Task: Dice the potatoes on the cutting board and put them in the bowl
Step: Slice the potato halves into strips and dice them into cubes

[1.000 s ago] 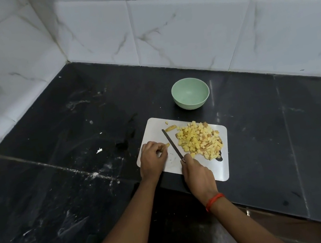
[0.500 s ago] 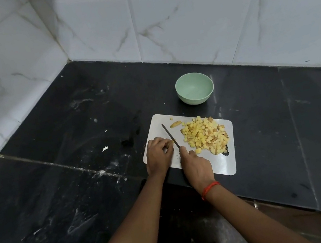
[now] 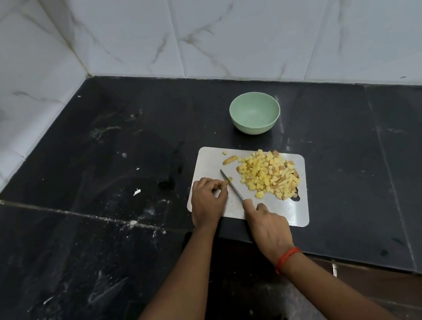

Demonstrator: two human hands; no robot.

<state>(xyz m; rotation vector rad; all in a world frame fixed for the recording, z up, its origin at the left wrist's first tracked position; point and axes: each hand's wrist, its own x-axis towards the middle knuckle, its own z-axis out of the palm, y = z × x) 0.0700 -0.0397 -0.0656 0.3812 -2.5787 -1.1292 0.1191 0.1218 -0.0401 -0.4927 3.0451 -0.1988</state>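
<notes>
Black polished stone countertop (image 3: 92, 166), set in a corner of white marble-look wall tiles (image 3: 237, 28) — we see pale smears and a small white scrap (image 3: 136, 192) on its left part. We read the left hand (image 3: 207, 200) as resting on the near-left corner of the white rounded-rectangle cutting board (image 3: 292, 210), fingers curled, thumb and fingertips pinching a small yellow potato piece (image 3: 227, 181) down on the board. Just right of that piece is the thin steel knife (image 3: 232, 185), blade against it, tip pointing away and left. At the board's near edge the right hand (image 3: 268, 227) is clamped round the knife handle; the handle is hidden under the hand. That wrist wears a red thread bracelet (image 3: 287, 257). Farther back on the board lies one uncut potato strip (image 3: 229, 160). The board's right half carries the heap of yellow diced potato cubes (image 3: 269, 175), some with brown skin — apart from the blade. A pale green round bowl (image 3: 255, 112) stands on the counter just beyond the board's far edge.
</notes>
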